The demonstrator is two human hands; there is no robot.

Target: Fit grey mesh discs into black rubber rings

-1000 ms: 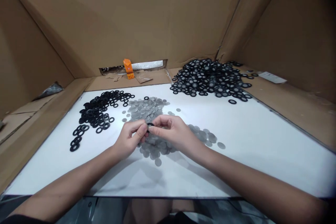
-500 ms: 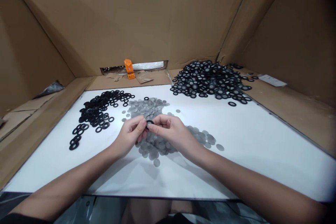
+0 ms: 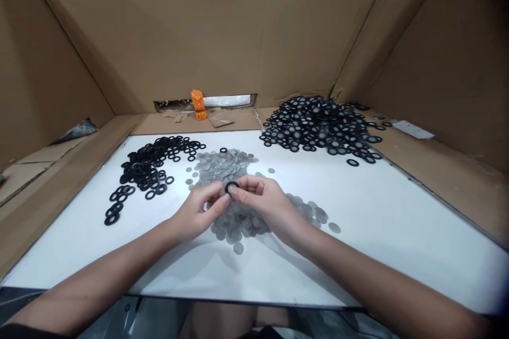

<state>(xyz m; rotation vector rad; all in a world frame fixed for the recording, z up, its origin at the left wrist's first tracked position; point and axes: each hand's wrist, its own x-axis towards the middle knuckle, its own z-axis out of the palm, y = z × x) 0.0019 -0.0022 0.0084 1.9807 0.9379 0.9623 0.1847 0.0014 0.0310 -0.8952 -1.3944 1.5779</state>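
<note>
Between my two hands, over the pile of grey mesh discs (image 3: 238, 217), is a black ring (image 3: 230, 185) with a grey centre partly visible. My right hand (image 3: 266, 198) pinches its right side between thumb and fingers. At its left edge, the closed fingertips of my left hand (image 3: 204, 206) grip it too; the exact contact is partly hidden. More grey discs (image 3: 222, 164) lie just beyond my hands, with one loose black ring (image 3: 223, 150) at their far edge.
A heap of black rings (image 3: 147, 164) lies on the left of the white tabletop (image 3: 178, 270). At back right is a large heap of black rings with grey centres (image 3: 314, 124). Cardboard walls (image 3: 207, 26) surround the table; a small orange carton (image 3: 198, 100) stands by the slot.
The black ring has tilted to show more of its face and shifted slightly right. My left thumb has moved down from the ring, while my right hand keeps its pinch.
</note>
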